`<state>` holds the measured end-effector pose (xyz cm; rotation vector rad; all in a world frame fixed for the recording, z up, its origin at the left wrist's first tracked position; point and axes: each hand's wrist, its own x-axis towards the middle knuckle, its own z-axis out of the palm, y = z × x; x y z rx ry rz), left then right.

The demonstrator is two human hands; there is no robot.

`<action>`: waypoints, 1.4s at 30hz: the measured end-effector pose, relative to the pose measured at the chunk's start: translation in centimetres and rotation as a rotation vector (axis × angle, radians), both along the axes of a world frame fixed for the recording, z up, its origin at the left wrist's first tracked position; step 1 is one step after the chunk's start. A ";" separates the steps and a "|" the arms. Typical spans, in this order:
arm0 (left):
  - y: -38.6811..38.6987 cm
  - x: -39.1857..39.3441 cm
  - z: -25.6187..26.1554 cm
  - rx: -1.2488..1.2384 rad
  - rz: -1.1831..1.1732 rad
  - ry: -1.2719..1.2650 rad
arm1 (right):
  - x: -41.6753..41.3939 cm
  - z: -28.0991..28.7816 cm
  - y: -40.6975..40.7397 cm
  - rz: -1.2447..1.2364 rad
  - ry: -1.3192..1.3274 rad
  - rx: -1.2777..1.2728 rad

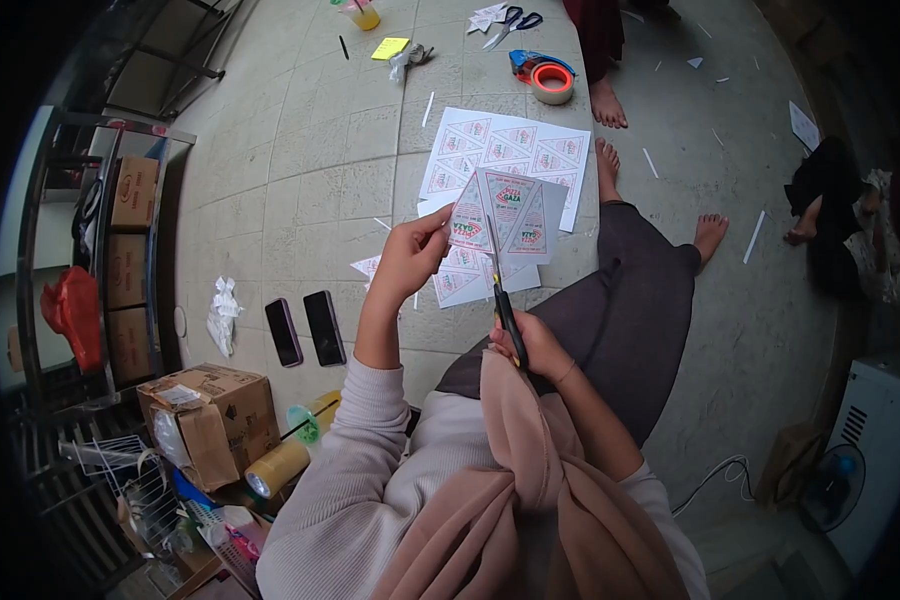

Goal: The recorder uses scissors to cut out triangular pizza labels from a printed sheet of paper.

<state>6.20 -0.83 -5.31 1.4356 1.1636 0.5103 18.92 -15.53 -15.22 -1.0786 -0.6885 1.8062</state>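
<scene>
My left hand pinches the left edge of a white sheet printed with triangular pizza labels. In my right hand is a pair of scissors with black and yellow handles, its blades at the sheet between two printed triangles. Beneath the held sheet, more printed label sheets lie overlapping on the tiled floor. One cut piece pokes out beside my left wrist.
Farther off lie a tape dispenser, dark-handled scissors, yellow sticky notes and a drink cup. Two phones and a cardboard box are at left. Other people's bare feet show at upper right, among paper scraps.
</scene>
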 end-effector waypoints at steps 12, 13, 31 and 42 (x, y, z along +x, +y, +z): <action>0.0 -0.2 -0.4 -0.003 0.019 -0.005 | 0.4 1.4 0.3 -0.005 0.166 -0.145; 0.0 -0.3 -0.5 -0.005 0.019 -0.016 | 0.4 1.4 0.3 0.012 0.108 -0.116; -0.7 -0.1 -0.5 -0.073 -0.062 0.023 | 0.5 1.9 0.3 0.039 0.161 -0.046; -1.3 0.3 -1.0 -0.133 -0.125 0.023 | 0.3 1.0 0.3 0.016 0.199 -0.028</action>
